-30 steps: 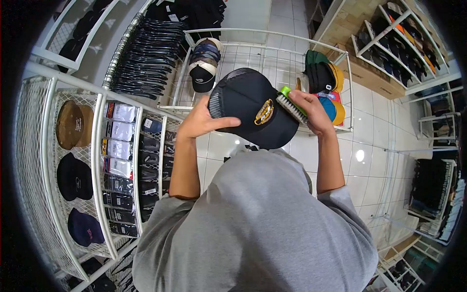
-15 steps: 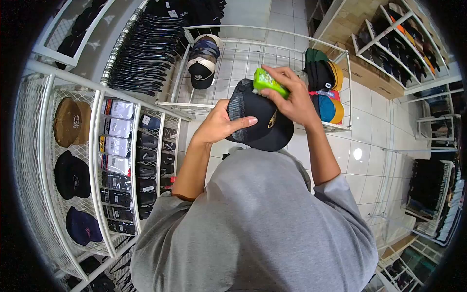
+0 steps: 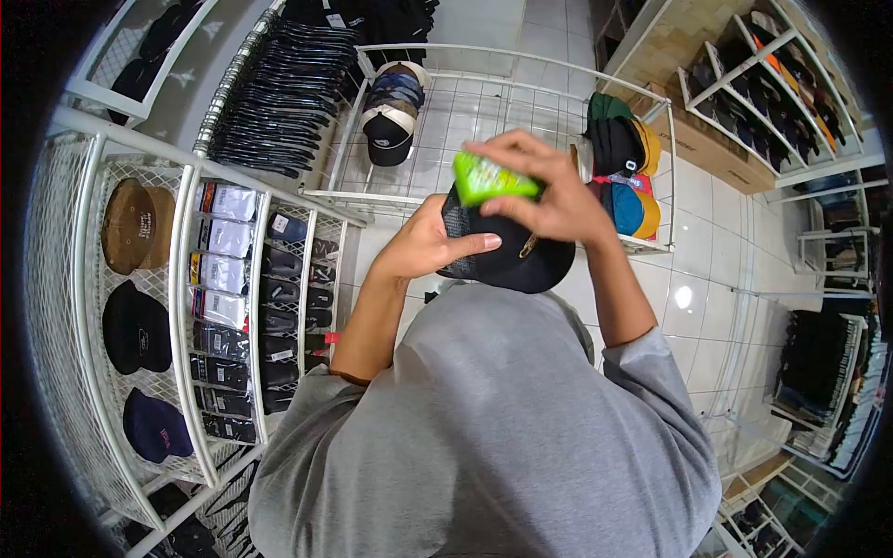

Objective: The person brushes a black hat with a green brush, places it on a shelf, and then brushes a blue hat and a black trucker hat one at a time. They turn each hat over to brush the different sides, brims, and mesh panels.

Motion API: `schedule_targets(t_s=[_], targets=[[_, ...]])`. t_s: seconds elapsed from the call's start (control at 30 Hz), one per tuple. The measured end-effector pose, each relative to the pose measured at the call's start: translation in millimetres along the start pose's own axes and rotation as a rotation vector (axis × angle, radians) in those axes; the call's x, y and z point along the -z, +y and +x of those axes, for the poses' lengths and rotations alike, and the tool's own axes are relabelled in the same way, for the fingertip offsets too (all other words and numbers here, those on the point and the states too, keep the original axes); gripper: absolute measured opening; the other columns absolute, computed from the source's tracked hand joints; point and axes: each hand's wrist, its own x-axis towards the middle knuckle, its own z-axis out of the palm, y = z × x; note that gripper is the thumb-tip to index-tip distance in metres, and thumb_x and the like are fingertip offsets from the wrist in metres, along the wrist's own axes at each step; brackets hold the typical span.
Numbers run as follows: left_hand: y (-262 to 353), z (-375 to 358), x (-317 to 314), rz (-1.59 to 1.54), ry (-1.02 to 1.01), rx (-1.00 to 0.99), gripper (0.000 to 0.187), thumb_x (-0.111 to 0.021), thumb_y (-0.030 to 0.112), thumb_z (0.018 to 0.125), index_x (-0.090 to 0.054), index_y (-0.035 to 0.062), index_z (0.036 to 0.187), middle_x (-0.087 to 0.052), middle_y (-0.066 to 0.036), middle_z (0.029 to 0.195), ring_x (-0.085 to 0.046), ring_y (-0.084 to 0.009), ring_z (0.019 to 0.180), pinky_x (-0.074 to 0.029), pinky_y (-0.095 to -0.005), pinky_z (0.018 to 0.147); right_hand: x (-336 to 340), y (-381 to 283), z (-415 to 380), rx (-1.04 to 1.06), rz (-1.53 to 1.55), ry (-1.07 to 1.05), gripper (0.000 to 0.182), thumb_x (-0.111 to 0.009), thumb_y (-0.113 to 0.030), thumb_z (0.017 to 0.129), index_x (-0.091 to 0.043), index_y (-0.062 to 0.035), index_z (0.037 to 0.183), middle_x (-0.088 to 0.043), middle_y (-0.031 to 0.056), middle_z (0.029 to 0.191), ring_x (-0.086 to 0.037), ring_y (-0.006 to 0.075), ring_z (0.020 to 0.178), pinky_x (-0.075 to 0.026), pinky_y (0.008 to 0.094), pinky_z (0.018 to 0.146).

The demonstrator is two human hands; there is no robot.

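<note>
We hold the black cap (image 3: 507,256) up in front of the white wire rack (image 3: 446,121), our left hand (image 3: 423,244) grasping its mesh side while our right hand (image 3: 549,191) is clenched around the green brush (image 3: 488,177) pressed on its crown. We judge the one-sided grip could let the soft cap twist or slip if the stiff bristles push too hard, and hard scrubbing might snag the open mesh or scuff the gold emblem (image 3: 527,245).
</note>
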Motion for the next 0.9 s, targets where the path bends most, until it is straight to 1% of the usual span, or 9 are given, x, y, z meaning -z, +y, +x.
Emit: schedule_targets(t_s=[0.13, 0.27, 0.4, 0.53, 0.67, 0.73, 0.8, 0.87, 0.9], targets=[[4.0, 1.7, -0.1, -0.047, 0.025, -0.026, 0.032, -0.08, 0.008, 0.085, -0.067, 0.0004, 0.113, -0.072, -0.004, 0.101, -0.066, -0.0105, 0.093, -0.054, -0.0291, 0.085, 15.5, 22.3, -1.7, -0.069, -0.067, 0.102, 0.059, -0.084, -0.017, 0.078, -0.066, -0.0096, 0.134, -0.065, 0.0116, 0.118, -0.062, 0.0247, 0.11, -0.047, 0.0367, 0.099], [0.3, 1.0, 0.8, 0.102, 0.045, 0.018, 0.044, -0.081, 0.004, 0.082, -0.062, -0.0028, 0.122, -0.071, -0.007, 0.11, -0.067, -0.0141, 0.1, -0.054, -0.0312, 0.091, 2.0, -8.2, -1.8, 0.025, -0.034, -0.068, 0.059, -0.084, -0.018, 0.077, -0.067, -0.0075, 0.132, -0.065, 0.0098, 0.114, -0.062, 0.0228, 0.107, -0.047, 0.0354, 0.096], [7.2, -1.8, -3.4, 0.059, -0.025, -0.007, 0.04, -0.082, 0.011, 0.084, -0.066, -0.0009, 0.118, -0.072, -0.007, 0.107, -0.066, -0.0121, 0.097, -0.054, -0.0302, 0.09, 21.3, 37.7, -3.0, -0.18, -0.055, 0.065, 0.054, -0.081, -0.018, 0.081, -0.067, -0.01, 0.133, -0.066, 0.0116, 0.113, -0.064, 0.0254, 0.105, -0.049, 0.0355, 0.094], [4.0, 3.9, -3.1, 0.061, 0.004, -0.029, 0.041, -0.082, 0.012, 0.084, -0.065, -0.001, 0.119, -0.072, -0.006, 0.108, -0.067, -0.0131, 0.094, -0.054, -0.0303, 0.086, 6.1, -9.4, 1.7, 0.032, -0.031, -0.103, 0.056, -0.084, -0.02, 0.078, -0.068, -0.0112, 0.131, -0.065, 0.0105, 0.112, -0.063, 0.0248, 0.107, -0.048, 0.0359, 0.095], [10.4, 4.1, -2.2, 0.018, -0.016, 0.055, 0.041, -0.083, 0.014, 0.084, -0.065, -0.0007, 0.118, -0.072, -0.006, 0.106, -0.066, -0.0129, 0.094, -0.055, -0.0302, 0.084, 19.0, 27.6, 6.3, -0.09, -0.004, 0.01, 0.05, -0.08, -0.02, 0.084, -0.068, -0.011, 0.132, -0.066, 0.0111, 0.113, -0.065, 0.0258, 0.103, -0.05, 0.0357, 0.092], [11.1, 0.3, -4.7, 0.019, 0.026, -0.058, 0.043, -0.083, 0.014, 0.084, -0.065, -0.0011, 0.119, -0.072, -0.007, 0.106, -0.067, -0.0132, 0.094, -0.055, -0.0298, 0.085, 21.7, 20.6, 6.0, -0.189, -0.055, 0.017, 0.056, -0.081, -0.018, 0.081, -0.066, -0.0083, 0.134, -0.065, 0.0108, 0.115, -0.062, 0.0235, 0.106, -0.048, 0.036, 0.094], [9.5, 0.8, -3.1, 0.038, 0.002, -0.032, 0.045, -0.083, 0.014, 0.083, -0.064, -0.0016, 0.12, -0.072, -0.008, 0.106, -0.066, -0.0137, 0.096, -0.055, -0.0304, 0.087, 13.3, 0.3, 7.6, -0.042, -0.084, -0.02, 0.056, -0.081, -0.018, 0.079, -0.067, -0.0084, 0.133, -0.065, 0.0114, 0.114, -0.062, 0.0244, 0.106, -0.048, 0.0363, 0.094], [1.7, 3.5, -4.0, 0.192, 0.051, -0.199, 0.046, -0.083, 0.014, 0.083, -0.063, -0.0027, 0.121, -0.071, -0.009, 0.106, -0.067, -0.0145, 0.096, -0.055, -0.031, 0.087, 3.1, -17.0, 13.4, 0.086, -0.179, -0.133, 0.057, -0.082, -0.019, 0.077, -0.068, -0.009, 0.131, -0.065, 0.012, 0.111, -0.063, 0.0263, 0.105, -0.049, 0.0369, 0.093], [10.0, -0.9, -2.0, 0.166, 0.034, -0.099, 0.046, -0.084, 0.015, 0.083, -0.063, -0.0028, 0.12, -0.072, -0.009, 0.105, -0.067, -0.0158, 0.095, -0.055, -0.0317, 0.087, 3.7, -10.3, 13.7, 0.056, -0.114, -0.092, 0.056, -0.082, -0.022, 0.078, -0.068, -0.011, 0.131, -0.066, 0.0121, 0.111, -0.064, 0.0278, 0.104, -0.049, 0.0377, 0.092]])
